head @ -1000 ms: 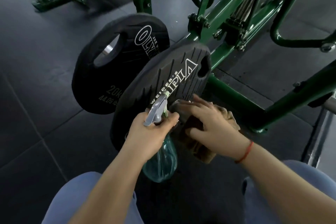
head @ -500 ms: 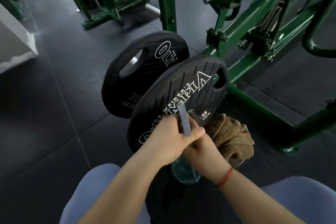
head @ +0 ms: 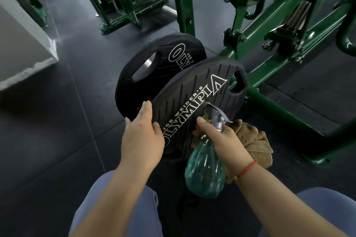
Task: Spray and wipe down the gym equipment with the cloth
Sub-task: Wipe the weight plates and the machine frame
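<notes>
On the dark rubber floor (head: 57,121) of a gym, a crouching person holds a spray bottle up to a black weight plate.

Green machine frame (head: 269,67) rises to the right and behind; a pale grey block (head: 23,44) stands at left, and a second plate (head: 154,67) hangs just behind the near weight plate (head: 192,102). Left hand (head: 142,140) lies on the near plate's left rim, fingers almost straight, thumb on its lettered face. Right hand (head: 221,140), a red cord (head: 247,169) at its wrist, is wrapped round the neck of the spray bottle (head: 206,171); the brown cloth (head: 254,140) is bunched against that hand's far side, low by the plate's right edge. Bottle's long axis runs from its green base near the knees up and away, its grey nozzle aimed at the plate's face, nearly touching.
</notes>
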{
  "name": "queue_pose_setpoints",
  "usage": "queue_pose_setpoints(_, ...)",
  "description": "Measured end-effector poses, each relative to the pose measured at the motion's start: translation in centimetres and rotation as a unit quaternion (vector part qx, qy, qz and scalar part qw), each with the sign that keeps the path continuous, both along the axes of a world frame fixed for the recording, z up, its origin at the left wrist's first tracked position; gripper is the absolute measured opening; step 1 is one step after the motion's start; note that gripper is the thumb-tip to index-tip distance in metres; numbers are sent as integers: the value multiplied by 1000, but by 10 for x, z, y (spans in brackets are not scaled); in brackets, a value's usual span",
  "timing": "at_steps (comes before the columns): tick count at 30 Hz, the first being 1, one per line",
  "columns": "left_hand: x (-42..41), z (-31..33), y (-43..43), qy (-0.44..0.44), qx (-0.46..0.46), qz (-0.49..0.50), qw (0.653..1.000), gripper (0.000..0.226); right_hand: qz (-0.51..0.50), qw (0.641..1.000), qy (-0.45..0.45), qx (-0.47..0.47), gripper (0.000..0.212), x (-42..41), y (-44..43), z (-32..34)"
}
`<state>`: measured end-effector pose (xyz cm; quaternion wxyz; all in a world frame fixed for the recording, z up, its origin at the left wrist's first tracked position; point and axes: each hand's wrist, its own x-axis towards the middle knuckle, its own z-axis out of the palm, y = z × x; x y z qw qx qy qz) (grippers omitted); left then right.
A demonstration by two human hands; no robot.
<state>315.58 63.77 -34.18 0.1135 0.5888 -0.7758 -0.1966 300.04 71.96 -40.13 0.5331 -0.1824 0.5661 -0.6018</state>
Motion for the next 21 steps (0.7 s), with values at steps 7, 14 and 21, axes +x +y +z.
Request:
queue_pose_setpoints(7, 2, -18, 1, -2, -74, 9, 997, 66, -24, 996, -74, -31, 32, 5, 5, 0)
queue_pose_setpoints(14, 1, -12, -8, 35, -94, -17, 995, 66, 50, 991, -126, -9, 21, 22, 18, -5)
queue_pose_setpoints(21, -14, -1, -16, 8, -127, -52, 990, 59, 43, 993, -108, 10, 41, 18, 28, -13)
